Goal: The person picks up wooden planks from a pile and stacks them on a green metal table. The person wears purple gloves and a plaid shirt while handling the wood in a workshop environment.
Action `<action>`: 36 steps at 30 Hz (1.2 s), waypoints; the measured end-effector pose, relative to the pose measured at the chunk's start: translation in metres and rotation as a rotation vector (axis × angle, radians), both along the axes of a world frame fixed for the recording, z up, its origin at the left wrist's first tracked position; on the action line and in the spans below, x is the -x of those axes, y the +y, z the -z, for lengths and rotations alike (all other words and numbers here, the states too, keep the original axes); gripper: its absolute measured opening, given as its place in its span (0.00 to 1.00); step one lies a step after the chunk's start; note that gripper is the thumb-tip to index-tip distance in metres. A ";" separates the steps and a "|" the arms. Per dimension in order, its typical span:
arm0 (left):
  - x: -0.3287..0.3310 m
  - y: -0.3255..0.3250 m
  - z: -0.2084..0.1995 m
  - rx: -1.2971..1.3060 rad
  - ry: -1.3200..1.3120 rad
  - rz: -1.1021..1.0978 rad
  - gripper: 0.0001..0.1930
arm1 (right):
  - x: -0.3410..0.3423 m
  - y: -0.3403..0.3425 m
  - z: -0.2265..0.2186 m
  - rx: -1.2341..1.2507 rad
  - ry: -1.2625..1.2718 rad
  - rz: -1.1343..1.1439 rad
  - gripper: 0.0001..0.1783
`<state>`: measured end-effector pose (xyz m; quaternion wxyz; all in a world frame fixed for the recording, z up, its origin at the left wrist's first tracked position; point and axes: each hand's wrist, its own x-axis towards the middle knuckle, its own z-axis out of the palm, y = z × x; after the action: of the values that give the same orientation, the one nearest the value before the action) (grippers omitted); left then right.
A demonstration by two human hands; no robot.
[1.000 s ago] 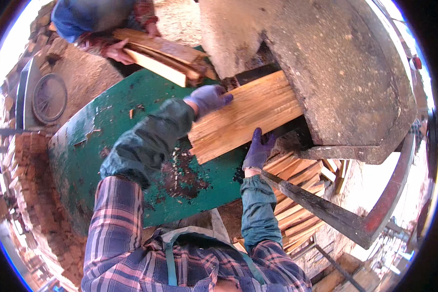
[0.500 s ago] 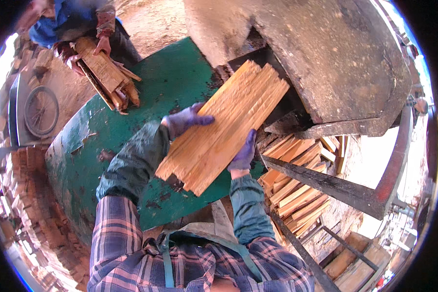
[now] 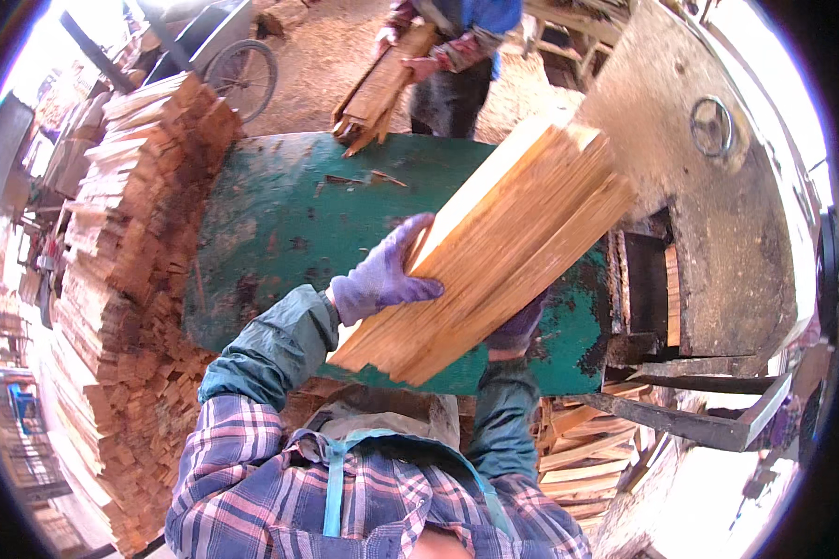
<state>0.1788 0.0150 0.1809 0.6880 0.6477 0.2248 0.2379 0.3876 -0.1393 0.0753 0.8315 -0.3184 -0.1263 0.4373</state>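
A bundle of rough wooden boards (image 3: 489, 265) is held slantwise above the green table, its far end up and to the right. My left hand (image 3: 387, 270), in a purple glove, grips the bundle's left edge with the thumb over the top face. My right hand (image 3: 520, 326), gloved too, is under the right side and mostly hidden by the wood; its fingers do not show. The green table (image 3: 280, 214) has worn, dark patches and a few splinters on it. Across it, a co-worker's hands (image 3: 418, 67) hold another bundle of rough slats (image 3: 382, 88).
A tall stack of cut slats (image 3: 130, 307) rises along the table's left side. At the right stands a dusty machine housing (image 3: 727, 233) with a handwheel (image 3: 711, 127) and a dark opening. A metal frame bar (image 3: 667, 419) crosses above more slats (image 3: 587, 456) at lower right.
My view has turned toward the right, and the board bundle has swung away from the machine opening, its side edges now showing. The co-worker's bundle remains in hand at the table's far edge.
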 end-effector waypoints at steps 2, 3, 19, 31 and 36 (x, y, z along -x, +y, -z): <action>0.041 0.012 -0.017 -0.093 -0.175 -0.049 0.61 | 0.017 0.033 -0.008 -0.121 -0.037 -0.100 0.33; 0.061 0.017 -0.020 -0.154 -0.245 -0.083 0.61 | 0.023 0.044 -0.008 -0.147 -0.036 -0.136 0.33; 0.253 -0.050 0.040 -0.247 -0.111 -0.691 0.49 | 0.150 0.112 0.025 0.253 -0.700 -0.746 0.28; 0.449 -0.208 -0.035 -0.562 0.124 -1.369 0.44 | 0.462 0.147 -0.080 0.068 -0.329 -1.312 0.24; 0.588 -0.285 -0.115 -0.512 -0.343 -1.486 0.42 | 0.660 0.112 -0.142 -0.055 -0.180 -1.539 0.22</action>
<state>-0.4091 -0.2696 0.2957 0.2050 0.4210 0.4268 0.7737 -0.2726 -0.0271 0.2171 0.2876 -0.1544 -0.3897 0.8612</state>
